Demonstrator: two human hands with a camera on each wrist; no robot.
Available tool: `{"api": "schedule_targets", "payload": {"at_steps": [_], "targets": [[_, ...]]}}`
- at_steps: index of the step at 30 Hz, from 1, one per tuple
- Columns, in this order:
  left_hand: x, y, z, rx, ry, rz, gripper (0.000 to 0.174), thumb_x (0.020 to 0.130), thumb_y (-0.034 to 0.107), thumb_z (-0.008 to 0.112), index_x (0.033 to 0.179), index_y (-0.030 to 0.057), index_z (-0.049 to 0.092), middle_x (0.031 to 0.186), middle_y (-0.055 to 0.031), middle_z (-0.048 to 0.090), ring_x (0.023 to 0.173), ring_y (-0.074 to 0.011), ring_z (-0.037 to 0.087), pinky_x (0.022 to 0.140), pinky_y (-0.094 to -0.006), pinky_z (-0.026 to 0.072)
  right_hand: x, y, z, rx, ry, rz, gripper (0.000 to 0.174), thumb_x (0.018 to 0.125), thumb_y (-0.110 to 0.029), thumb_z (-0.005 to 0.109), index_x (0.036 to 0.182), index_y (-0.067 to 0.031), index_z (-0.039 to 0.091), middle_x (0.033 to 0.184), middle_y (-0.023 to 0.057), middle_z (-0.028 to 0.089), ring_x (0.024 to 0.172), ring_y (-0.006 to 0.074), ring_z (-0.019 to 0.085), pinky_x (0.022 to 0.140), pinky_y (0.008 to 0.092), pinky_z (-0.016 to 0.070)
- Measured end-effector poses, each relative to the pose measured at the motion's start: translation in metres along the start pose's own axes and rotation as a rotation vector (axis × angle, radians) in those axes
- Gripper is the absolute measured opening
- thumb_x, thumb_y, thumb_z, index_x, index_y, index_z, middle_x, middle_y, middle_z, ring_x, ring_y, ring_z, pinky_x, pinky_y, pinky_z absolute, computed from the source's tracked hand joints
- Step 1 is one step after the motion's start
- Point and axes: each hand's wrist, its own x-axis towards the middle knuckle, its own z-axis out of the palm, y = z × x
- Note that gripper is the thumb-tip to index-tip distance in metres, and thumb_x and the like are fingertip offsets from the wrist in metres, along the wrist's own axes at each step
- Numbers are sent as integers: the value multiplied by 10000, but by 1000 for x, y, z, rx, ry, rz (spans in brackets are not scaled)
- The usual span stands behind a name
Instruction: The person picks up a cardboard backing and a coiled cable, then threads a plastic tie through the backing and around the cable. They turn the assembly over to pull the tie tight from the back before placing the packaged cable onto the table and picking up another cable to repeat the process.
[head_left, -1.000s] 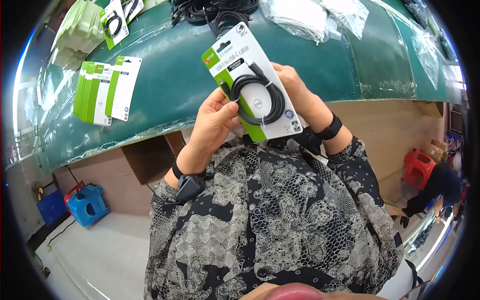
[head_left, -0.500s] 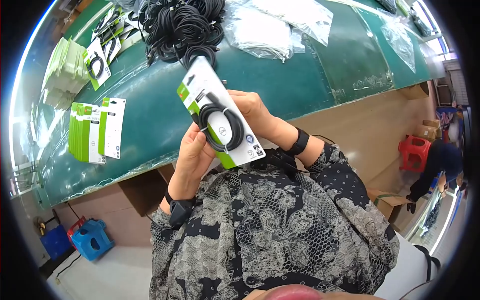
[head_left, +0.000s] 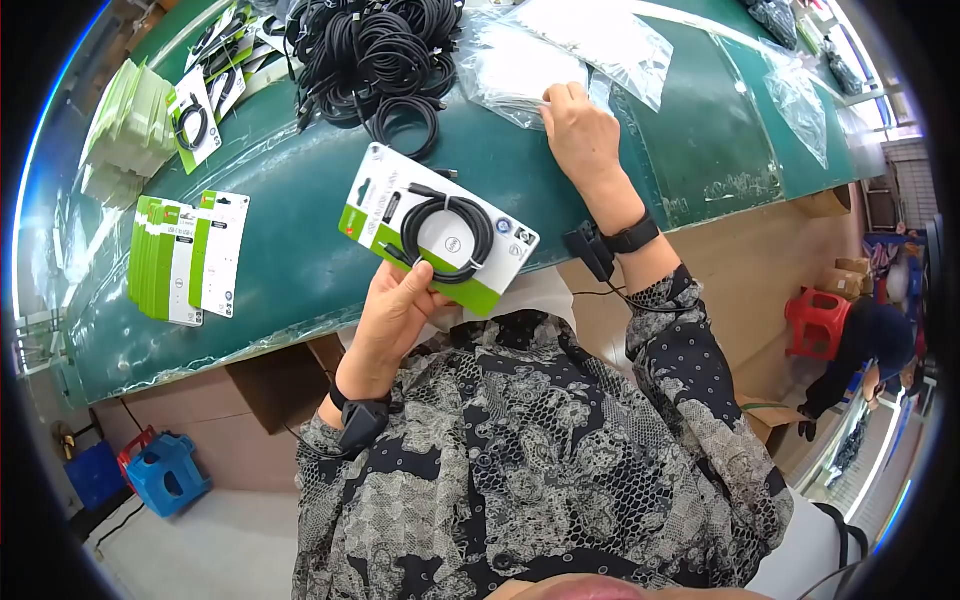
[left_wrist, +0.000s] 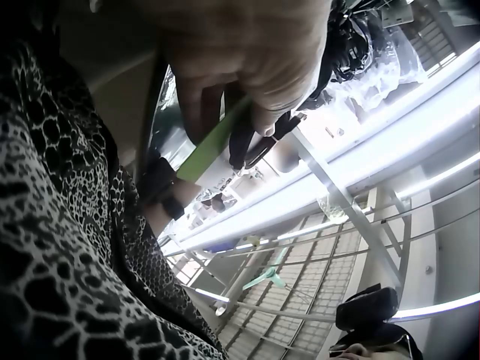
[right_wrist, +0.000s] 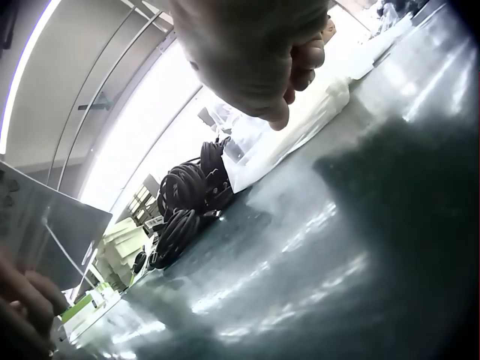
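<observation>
Left hand [head_left: 395, 305] pinches a green-and-white card [head_left: 440, 232] at its lower left edge, thumb on the front, fingers behind. Card's held up, tilted, over the near edge of the green table [head_left: 290, 220], just in front of the patterned shirt [head_left: 560, 430]. Black cable [head_left: 484, 228] sits coiled on its face, tied in two spots.

Right hand [head_left: 585, 135] is well apart from the card, out over a clear bag [head_left: 520, 75] of white strips, fingers bent at the bag's near right side. Can't tell if they pinch anything.

Beyond the card: big heap of black cables [head_left: 385, 55], left of the bag. One loose coil [head_left: 432, 122] lies between heap and card. Far left: fanned flat cards [head_left: 165, 262], a tall card stack [head_left: 125, 125] behind them, cabled cards [head_left: 193, 122] beside that stack.
</observation>
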Motion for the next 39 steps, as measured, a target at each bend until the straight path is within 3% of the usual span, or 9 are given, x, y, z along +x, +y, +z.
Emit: {"api": "schedule_targets", "payload": {"at_steps": [10, 13, 17, 21, 24, 25, 29, 32, 39], "targets": [[1, -1, 4, -8, 39, 59, 426, 950, 155, 514, 1336, 63, 359, 1293, -106, 493, 1179, -224, 511, 968, -417, 457, 4, 8, 5, -10, -5, -94, 85, 836, -178, 621, 818, -99, 596, 796, 59, 593, 646, 290, 611, 543, 362, 479], [3, 2, 18, -195, 133, 103, 446, 957, 141, 492, 1366, 101, 319, 1328, -94, 460, 1207, -220, 487, 985, -417, 446, 4, 9, 3, 49, 10, -93, 99, 844, -186, 614, 796, -99, 608, 764, 58, 588, 637, 296, 603, 532, 364, 472], [6, 1, 15, -164, 62, 159, 492, 944, 94, 499, 1384, 136, 283, 1348, -86, 433, 1213, -218, 481, 991, -425, 442, 1, 10, -5, 81, 71, -125, 66, 846, -157, 630, 825, -97, 649, 732, 65, 579, 580, 259, 588, 517, 325, 464], [6, 2, 14, 90, 64, 145, 547, 921, 41, 517, 1395, 144, 262, 1344, -90, 430, 1217, -227, 476, 995, -442, 437, -6, 8, -19, 442, 115, -82, 97, 834, -107, 654, 927, -82, 670, 751, 49, 603, 548, 175, 575, 511, 264, 447], [6, 6, 13, 91, 63, 142, 580, 907, 16, 527, 1401, 146, 253, 1345, -90, 426, 1225, -237, 466, 1002, -447, 432, -15, -3, -39, 1054, -113, 288, 116, 836, -55, 656, 950, -38, 667, 784, 36, 632, 625, 94, 577, 534, 215, 433], [7, 6, 13, 92, 64, 141, 597, 900, 4, 532, 1404, 147, 248, 1346, -90, 424, 1230, -242, 461, 1005, -450, 430, -17, -4, -46, 1057, -121, 291, 116, 836, -55, 656, 950, -38, 667, 784, 36, 632, 625, 94, 577, 534, 215, 433], [12, 10, 18, -18, 25, 225, 590, 908, 31, 535, 1406, 148, 240, 1357, -93, 411, 1235, -249, 456, 1012, -445, 428, -24, -16, -57, 727, -35, -125, 65, 868, -42, 620, 912, -3, 646, 816, 28, 626, 703, 77, 586, 560, 197, 442], [10, 14, 28, -67, 3, 258, 570, 912, 66, 550, 1395, 117, 252, 1356, -95, 418, 1225, -242, 468, 1011, -436, 431, -34, -26, -59, 1131, -284, 80, 47, 885, -22, 588, 911, 1, 619, 800, 16, 592, 695, 63, 565, 558, 188, 441], [20, 15, 19, -147, -43, 292, 531, 910, 165, 585, 1348, 40, 312, 1294, -101, 492, 1184, -217, 511, 1002, -402, 439, -58, -64, -58, 1259, -481, 286, 56, 882, -15, 583, 935, 4, 587, 780, 6, 559, 655, 58, 540, 534, 188, 429]]}}
